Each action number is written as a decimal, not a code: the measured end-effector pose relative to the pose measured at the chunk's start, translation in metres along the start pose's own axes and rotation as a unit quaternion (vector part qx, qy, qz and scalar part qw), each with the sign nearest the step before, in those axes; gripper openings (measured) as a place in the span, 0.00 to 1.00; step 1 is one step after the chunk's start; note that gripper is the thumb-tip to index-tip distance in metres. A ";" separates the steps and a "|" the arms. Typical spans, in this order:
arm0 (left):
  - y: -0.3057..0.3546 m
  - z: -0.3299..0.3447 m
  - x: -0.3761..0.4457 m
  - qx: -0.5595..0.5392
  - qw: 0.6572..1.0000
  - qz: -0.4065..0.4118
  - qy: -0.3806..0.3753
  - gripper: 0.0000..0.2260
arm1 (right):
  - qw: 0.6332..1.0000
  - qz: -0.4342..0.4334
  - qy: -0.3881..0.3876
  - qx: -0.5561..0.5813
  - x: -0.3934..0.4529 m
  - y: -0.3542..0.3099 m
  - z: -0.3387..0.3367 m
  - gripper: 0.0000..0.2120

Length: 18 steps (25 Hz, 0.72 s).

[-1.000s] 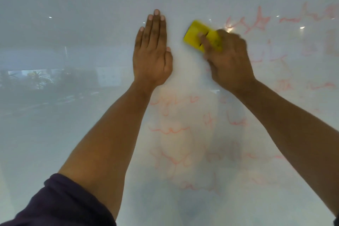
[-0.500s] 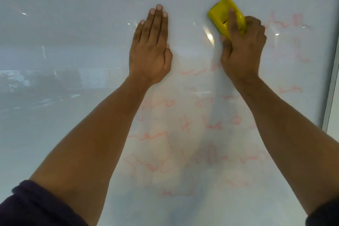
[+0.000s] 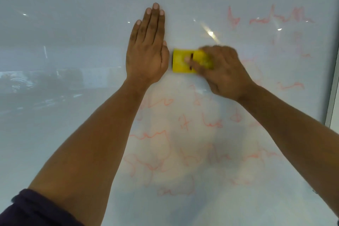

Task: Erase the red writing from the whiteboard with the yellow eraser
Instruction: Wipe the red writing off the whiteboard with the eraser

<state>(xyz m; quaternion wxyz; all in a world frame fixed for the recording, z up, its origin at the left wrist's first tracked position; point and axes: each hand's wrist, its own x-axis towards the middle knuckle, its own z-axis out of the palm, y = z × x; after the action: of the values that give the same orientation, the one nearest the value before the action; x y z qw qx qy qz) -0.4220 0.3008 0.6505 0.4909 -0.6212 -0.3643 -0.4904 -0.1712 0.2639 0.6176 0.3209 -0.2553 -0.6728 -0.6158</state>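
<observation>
Glossy whiteboard [image 3: 73, 134] fills the view, faint red writing [image 3: 211, 124] low and right. Left hand [image 3: 146, 51] lies flat, fingers together. Right hand [image 3: 223, 73], blurred, grips the yellow eraser [image 3: 181, 60] just beside it.

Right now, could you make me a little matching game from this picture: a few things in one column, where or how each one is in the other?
Things:
1. left hand
2. yellow eraser
3. red writing
4. dark sleeve

States:
A. faint scrawls on the whiteboard
B. at the bottom left corner
C. flat on the board, fingers straight
D. gripped by the right hand

Pairs: 1-C, 2-D, 3-A, 4-B
</observation>
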 end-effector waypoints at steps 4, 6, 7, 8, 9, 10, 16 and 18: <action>0.004 -0.001 -0.005 -0.008 1.000 -0.019 0.006 0.27 | 0.978 0.205 0.032 0.038 -0.004 0.007 -0.002 0.23; 0.005 -0.001 -0.006 -0.016 1.000 -0.021 0.008 0.26 | 0.976 0.213 0.025 0.021 -0.006 -0.014 0.007 0.23; 0.005 -0.001 -0.006 -0.019 1.000 -0.020 0.009 0.26 | 0.993 0.112 -0.001 0.030 -0.010 -0.015 0.005 0.23; 0.005 -0.001 -0.007 -0.021 1.000 -0.019 0.009 0.25 | 0.999 -0.005 -0.032 0.037 -0.015 -0.006 0.000 0.22; 0.006 0.000 -0.007 -0.023 1.000 -0.019 0.008 0.26 | 0.996 -0.071 -0.045 0.035 -0.018 0.010 -0.007 0.22; 0.007 0.001 -0.007 -0.021 1.000 -0.020 0.005 0.26 | 0.997 -0.058 -0.042 0.032 -0.019 0.023 -0.012 0.21; 0.023 0.001 0.001 0.007 1.000 0.008 -0.010 0.28 | 0.990 0.137 0.004 -0.018 -0.019 0.028 -0.014 0.23; 0.032 0.002 0.006 0.006 1.000 0.013 -0.019 0.28 | 0.979 0.204 0.011 -0.015 -0.014 0.053 -0.022 0.24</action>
<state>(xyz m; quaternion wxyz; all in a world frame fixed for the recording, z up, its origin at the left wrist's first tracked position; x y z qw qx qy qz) -0.3904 0.2949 0.6482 0.4939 -0.6322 -0.3682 -0.4700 -0.1206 0.2490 0.6434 0.4435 -0.3854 -0.5934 -0.5501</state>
